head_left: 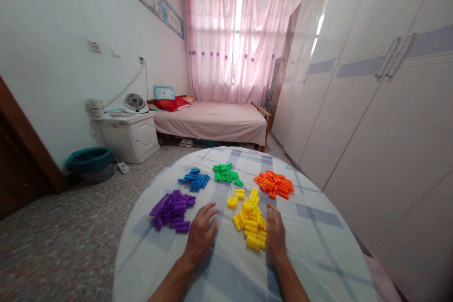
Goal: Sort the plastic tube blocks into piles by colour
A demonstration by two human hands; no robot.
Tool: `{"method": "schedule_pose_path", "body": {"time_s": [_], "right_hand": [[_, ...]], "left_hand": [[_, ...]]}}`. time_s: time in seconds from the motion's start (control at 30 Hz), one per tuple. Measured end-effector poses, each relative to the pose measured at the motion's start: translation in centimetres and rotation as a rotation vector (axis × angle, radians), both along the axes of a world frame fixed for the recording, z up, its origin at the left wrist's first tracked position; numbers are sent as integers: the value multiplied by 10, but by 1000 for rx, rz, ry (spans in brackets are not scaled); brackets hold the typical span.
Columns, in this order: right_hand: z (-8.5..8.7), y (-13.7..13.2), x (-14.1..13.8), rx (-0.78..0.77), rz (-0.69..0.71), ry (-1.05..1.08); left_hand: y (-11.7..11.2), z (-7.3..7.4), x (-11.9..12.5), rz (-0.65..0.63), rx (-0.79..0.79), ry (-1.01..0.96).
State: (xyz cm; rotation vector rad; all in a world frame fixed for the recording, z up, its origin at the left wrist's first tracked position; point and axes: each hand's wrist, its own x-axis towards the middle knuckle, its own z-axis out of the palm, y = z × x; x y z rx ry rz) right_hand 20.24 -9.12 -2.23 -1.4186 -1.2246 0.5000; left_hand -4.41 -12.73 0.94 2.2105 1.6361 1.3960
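Small plastic tube-like pieces lie in heaps sorted by colour on the cloth-covered round table (226,273). My right hand (276,230) rests along the right edge of the yellow heap (252,222), its fingers stretched forward and holding nothing. Between the purple heap (172,210) and the yellow one, my left hand (202,229) is open, with fingers apart and slightly curved. It is nearest to the purple pieces. Farther back are a blue heap (194,179), a green heap (227,174) and an orange heap (274,184).
Beyond the table stands a bed (215,118) under pink curtains (212,33). White wardrobes (354,104) line the right side. At left are a white cabinet (141,139) carrying a small fan (135,101), and a teal-lined bin (90,163) on the floor.
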Motion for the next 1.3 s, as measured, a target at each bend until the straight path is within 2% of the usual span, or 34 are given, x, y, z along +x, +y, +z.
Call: {"method": "schedule_pose_path", "body": {"time_s": [0.07,0.13,0.2,0.27,0.37,0.47,0.57,0.7,0.83,1.03,1.2,1.3], "right_hand": [[-2,1,1,-12,16,-8],[-2,1,0,-25,34,-12],[-1,0,0,-41,41,-10],[0,0,1,-59,42,-6],[1,2,1,-86,32,2],[1,2,1,-87,33,2],[3,1,0,-71,35,-3],[3,0,0,-67,39,-15],[3,2,0,-86,39,-14],[7,0,-1,-96,41,-3],[11,-3,-2,-92,59,32],[11,-5,-1,-91,84,60]], "left_hand": [[6,16,-24,110,139,-55],[13,28,-59,269,226,-100],[21,31,-98,411,196,-122],[27,25,-134,470,99,-151],[32,7,-169,428,-145,-249],[36,-7,-175,266,-315,-319],[41,-10,-161,157,-359,-344],[43,-3,-129,132,-329,-336],[39,1,-87,109,-286,-351],[40,-2,-14,38,-281,-413],[37,2,38,-118,-320,-423],[35,9,49,-223,-291,-351]]}}
